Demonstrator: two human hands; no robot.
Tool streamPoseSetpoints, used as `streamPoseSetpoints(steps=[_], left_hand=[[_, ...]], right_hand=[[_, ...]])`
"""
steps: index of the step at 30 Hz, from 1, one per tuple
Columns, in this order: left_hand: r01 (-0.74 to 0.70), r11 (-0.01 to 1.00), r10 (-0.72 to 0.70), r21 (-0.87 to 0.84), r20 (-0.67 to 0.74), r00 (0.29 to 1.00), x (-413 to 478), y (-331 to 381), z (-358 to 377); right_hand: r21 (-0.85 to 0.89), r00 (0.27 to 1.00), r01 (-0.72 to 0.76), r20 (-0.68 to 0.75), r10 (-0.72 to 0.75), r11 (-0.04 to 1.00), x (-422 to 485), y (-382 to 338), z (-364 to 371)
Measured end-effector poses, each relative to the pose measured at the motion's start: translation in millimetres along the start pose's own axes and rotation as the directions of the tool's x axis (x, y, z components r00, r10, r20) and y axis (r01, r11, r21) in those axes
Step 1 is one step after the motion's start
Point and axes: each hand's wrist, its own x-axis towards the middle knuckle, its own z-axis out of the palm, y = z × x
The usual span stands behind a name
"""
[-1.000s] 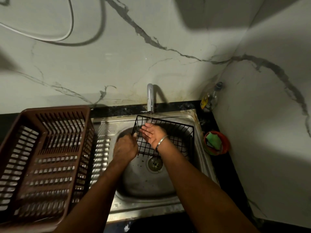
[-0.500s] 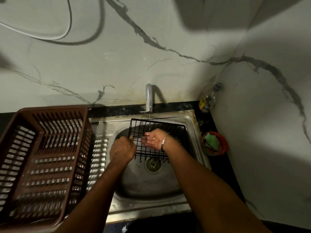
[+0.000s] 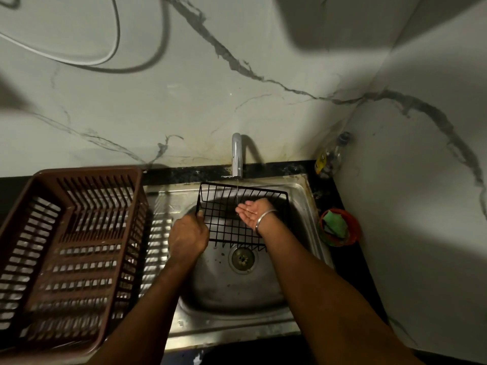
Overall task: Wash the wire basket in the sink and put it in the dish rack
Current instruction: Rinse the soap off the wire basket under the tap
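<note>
Both hands are at the wire basket [image 3: 226,219], which is tipped up over the sink [image 3: 237,299] beneath the faucet [image 3: 236,156], its long axis running left to right. The left hand [image 3: 188,237] has its fingers curled round the basket's left edge. The right hand [image 3: 253,210] lies open, palm up, holding nothing. The dish rack [image 3: 87,171] stands just left, on the gripping hand's side.

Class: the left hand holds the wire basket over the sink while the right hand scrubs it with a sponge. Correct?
No sponge: the head view shows the right hand open, palm up under the tap. The left hand does hold the wire basket over the sink.
</note>
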Motion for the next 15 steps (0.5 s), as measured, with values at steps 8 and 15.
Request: streamPoseSetpoints(steps=[8, 15], left_hand=[[0.049, 0.999, -0.049, -0.019, -0.024, 0.998, -4, -3, -3], [0.059, 0.998, -0.059, -0.017, -0.049, 0.997, -6, -10, -7]], right_hand=[[-0.032, 0.999, 0.038, 0.009, -0.038, 0.999, 0, -6, 3], [-0.136, 0.999, 0.043, 0.0, -0.044, 0.99, -4, -10, 0]])
